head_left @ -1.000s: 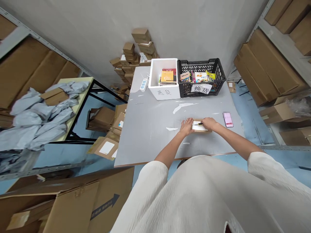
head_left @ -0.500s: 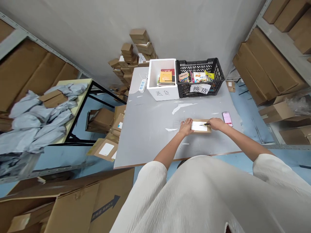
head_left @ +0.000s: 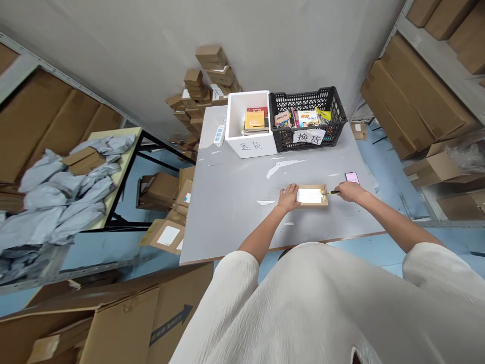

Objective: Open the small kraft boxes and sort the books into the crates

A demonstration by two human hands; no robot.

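A small cardboard box (head_left: 323, 200) with a white label lies on the grey table in front of me. My left hand (head_left: 289, 197) grips its left end, fingers over the top and thumb along the near side. A slit runs lengthwise across the label. In my closed right hand (head_left: 349, 192) is a utility knife (head_left: 334, 192), pointing left, its tip at the taped right end of the box. A phone (head_left: 352, 177) with a pink screen lies just beyond that hand, partly hidden by it.
At the table's (head_left: 227, 202) back stand a white foam box (head_left: 252, 147) and a black plastic crate (head_left: 333, 134), both holding books. A power strip (head_left: 219, 135) lies left of them. Stacked cartons (head_left: 210, 58) rise behind. Grey parcels (head_left: 49, 187) cover a side table.
My right hand has drawn the knife to the right, from the middle of the label to the box's right end. A slit now shows in the label. My left hand stays on the box.
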